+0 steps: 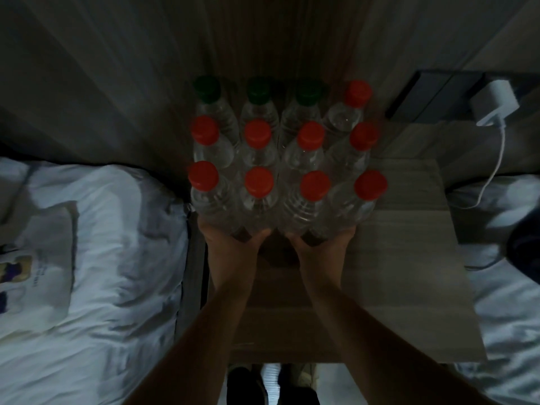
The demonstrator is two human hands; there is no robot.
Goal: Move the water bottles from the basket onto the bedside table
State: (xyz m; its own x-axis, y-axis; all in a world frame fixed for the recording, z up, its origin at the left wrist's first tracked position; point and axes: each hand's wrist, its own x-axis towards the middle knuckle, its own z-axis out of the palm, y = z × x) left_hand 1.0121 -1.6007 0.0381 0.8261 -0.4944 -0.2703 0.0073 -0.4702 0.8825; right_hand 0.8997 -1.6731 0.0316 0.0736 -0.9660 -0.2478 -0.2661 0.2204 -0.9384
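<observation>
While twelve bottles (pixel 280 159) are standing upright in a three-by-four block on the far left part of the table (pixel 409 235), both hands are reaching to the block's near row. Caps are pointing up, so each long axis is running vertically; nine caps are showing red and three, in the far row, green. The left hand (pixel 233 244) is lying against the lower bodies of the row's left bottles, the right hand (pixel 320 244) against its right ones. The block is lying straight ahead of both hands, away from the person, with neither hand clearly nearer. Dim light and the bottles are hiding the fingers, so whether each hand is gripping or merely pressing cannot be told. Bare tabletop is extending to the block's right and toward the person. No basket is showing. A bed (pixel 96 229) is flanking the table on the left, and a white charger (pixel 493 103) is sitting plugged in at far right.
</observation>
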